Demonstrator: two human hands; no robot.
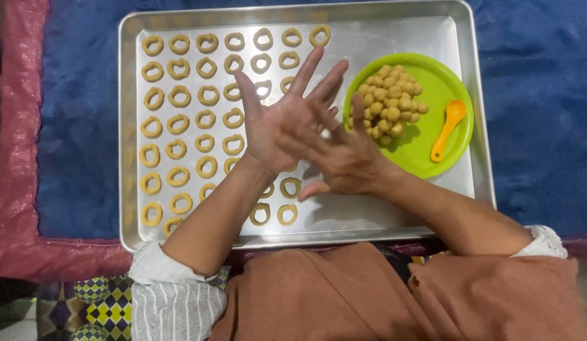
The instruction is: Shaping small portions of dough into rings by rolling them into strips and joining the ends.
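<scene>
One metal baking tray (476, 126) lies on a blue cloth (79, 126) with a pink border (16, 158) along the left and near edges. On the tray's left and middle part stand dough rings (178, 123) in columns; about forty-four can be counted, and any under the hands cannot be counted. On the tray's right part sits one round green plate (432, 161), bearing one heap of small dough balls (389, 104), roughly thirty visible, the exact number not determinable. One orange plastic spoon (448, 128) lies on the plate just right of the heap, apart from it. Two hands are over the middle of the tray, palms pressed together and crossed: the left hand (284, 123) has fingers spread and pointing far, the right hand (350, 158) lies across it, fingers blurred. Whether dough is held between the palms cannot be determined. Both hands are above the rings, touching neither plate nor spoon.
</scene>
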